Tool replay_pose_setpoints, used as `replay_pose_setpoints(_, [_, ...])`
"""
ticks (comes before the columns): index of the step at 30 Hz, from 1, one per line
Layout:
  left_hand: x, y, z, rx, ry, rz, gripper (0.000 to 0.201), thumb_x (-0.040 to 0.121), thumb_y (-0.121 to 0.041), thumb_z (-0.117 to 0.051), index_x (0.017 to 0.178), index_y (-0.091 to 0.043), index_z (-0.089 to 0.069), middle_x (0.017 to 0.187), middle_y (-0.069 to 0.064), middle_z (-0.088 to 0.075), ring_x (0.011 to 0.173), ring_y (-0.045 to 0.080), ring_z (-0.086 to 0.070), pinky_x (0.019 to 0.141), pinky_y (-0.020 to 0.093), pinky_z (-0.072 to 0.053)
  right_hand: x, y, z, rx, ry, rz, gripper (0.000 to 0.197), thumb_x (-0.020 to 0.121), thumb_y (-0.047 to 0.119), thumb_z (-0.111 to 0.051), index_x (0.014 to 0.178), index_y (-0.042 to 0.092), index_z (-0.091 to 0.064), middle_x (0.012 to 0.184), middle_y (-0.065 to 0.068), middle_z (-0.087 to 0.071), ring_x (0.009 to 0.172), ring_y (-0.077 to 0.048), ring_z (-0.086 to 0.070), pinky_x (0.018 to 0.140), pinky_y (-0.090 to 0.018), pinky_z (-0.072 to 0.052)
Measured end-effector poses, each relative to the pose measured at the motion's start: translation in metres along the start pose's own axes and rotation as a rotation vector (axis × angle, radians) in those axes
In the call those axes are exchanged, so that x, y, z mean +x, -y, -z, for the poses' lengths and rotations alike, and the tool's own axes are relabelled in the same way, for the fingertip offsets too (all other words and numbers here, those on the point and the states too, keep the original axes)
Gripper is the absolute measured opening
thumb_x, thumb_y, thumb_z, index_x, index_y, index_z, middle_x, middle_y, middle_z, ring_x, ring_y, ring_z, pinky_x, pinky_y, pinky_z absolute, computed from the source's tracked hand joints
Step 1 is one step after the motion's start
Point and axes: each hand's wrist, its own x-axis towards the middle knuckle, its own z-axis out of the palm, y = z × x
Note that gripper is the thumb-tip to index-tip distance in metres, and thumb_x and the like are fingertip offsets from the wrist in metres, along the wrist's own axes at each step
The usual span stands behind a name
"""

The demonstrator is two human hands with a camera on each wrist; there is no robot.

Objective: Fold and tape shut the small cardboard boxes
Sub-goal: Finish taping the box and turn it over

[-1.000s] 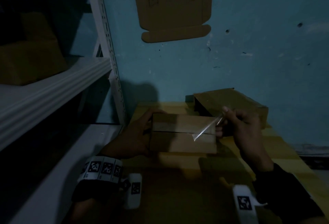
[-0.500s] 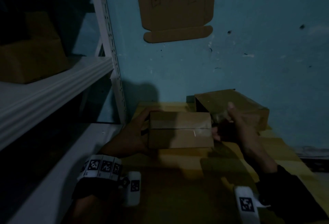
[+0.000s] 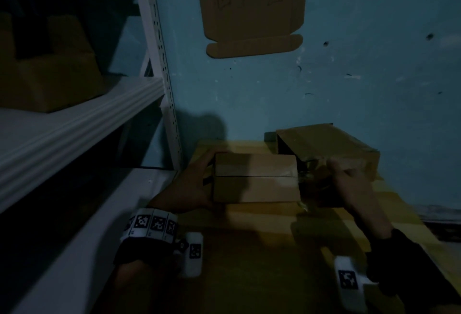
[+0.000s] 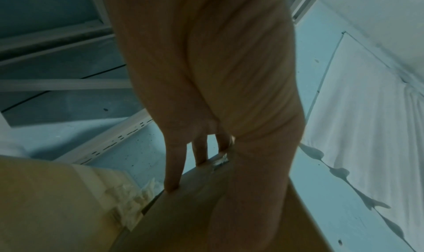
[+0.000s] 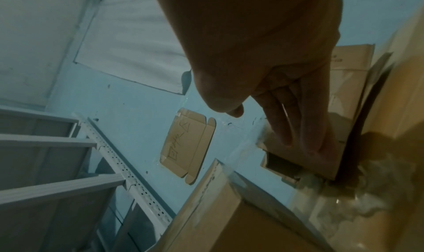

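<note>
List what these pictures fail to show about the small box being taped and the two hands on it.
- Small box, head view: its left end is covered by the left hand; the dim light hides any tape along the seam.
- Right hand, head view: fingers lost in shadow; a grip on tape cannot be told.
- Larger box behind: its open end is black inside.
- Left wrist view: the palm blocks most of the box.
</note>
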Motion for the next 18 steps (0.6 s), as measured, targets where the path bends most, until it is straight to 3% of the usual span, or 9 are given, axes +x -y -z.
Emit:
replay_pose_setpoints(4, [-0.001, -0.002, -0.002, -0.017, -0.003, -0.005, 0.108, 0.053, 0.010, -0.091, 0.136, -0.036, -0.039, 0.131, -0.021, -0.053, 0.119, -0.016, -0.048, 0.088, 0.006, -0.044, 0.005, -0.006, 0.008, -0.086, -0.050, 0.059, 0.047, 0.106, 0.038, -0.048, 0.078, 0.008, -0.072, 0.069, -0.014, -0.073, 0.057, -0.024, -0.072, 0.056, -0.030, -0.056])
replay_pose_setpoints(7, [-0.003, -0.001, -0.001, 0.005, 0.005, 0.012, 0.109, 0.052, 0.007, -0.093, 0.136, -0.039, -0.039, 0.127, -0.032, -0.054, 0.120, -0.017, -0.047, 0.090, 0.005, -0.044, 0.006, -0.005, 0.016, -0.123, -0.098, 0.023, 0.043, 0.107, 0.029, -0.049, 0.070, 0.012, -0.060, 0.066, -0.011, -0.065, 0.060, -0.025, -0.064, 0.053, -0.028, -0.045])
replay_pose_setpoints(10, [-0.004, 0.000, -0.001, 0.013, 0.005, 0.033, 0.111, 0.052, 0.008, -0.092, 0.135, -0.044, -0.038, 0.125, -0.038, -0.052, 0.120, -0.016, -0.047, 0.091, 0.007, -0.044, -0.003, -0.001, 0.012, -0.136, -0.021, 0.067, 0.058, 0.107, 0.043, -0.046, 0.073, 0.003, -0.069, 0.059, -0.012, -0.070, 0.051, -0.022, -0.068, 0.051, -0.029, -0.053])
replay_pose_setpoints(13, [-0.004, -0.002, -0.008, 0.008, 0.008, 0.025, 0.109, 0.054, 0.009, -0.091, 0.137, -0.039, -0.039, 0.125, -0.034, -0.053, 0.121, -0.013, -0.048, 0.091, 0.008, -0.045, -0.020, 0.006, 0.000, -0.086, 0.207, 0.122, 0.062, 0.100, 0.060, -0.046, 0.083, 0.006, -0.072, 0.064, -0.013, -0.072, 0.053, -0.022, -0.067, 0.052, -0.027, -0.054])
replay_pose_setpoints(15, [-0.005, -0.005, -0.012, -0.006, 0.010, 0.006, 0.106, 0.055, 0.012, -0.089, 0.136, -0.036, -0.039, 0.125, -0.032, -0.054, 0.120, -0.012, -0.050, 0.090, 0.009, -0.045, -0.029, 0.010, -0.008, -0.084, 0.288, 0.154, 0.065, 0.093, 0.069, -0.054, 0.085, 0.007, -0.071, 0.071, -0.017, -0.073, 0.057, -0.026, -0.065, 0.058, -0.032, -0.054])
replay_pose_setpoints(18, [-0.007, -0.010, -0.017, -0.006, 0.015, -0.031, 0.102, 0.058, 0.013, -0.087, 0.136, -0.031, -0.038, 0.125, -0.030, -0.052, 0.120, -0.010, -0.049, 0.095, 0.012, -0.046, -0.035, 0.010, -0.014, -0.170, 0.222, 0.207, 0.067, 0.086, 0.074, -0.058, 0.074, 0.009, -0.071, 0.064, -0.009, -0.071, 0.057, -0.025, -0.068, 0.060, -0.035, -0.058])
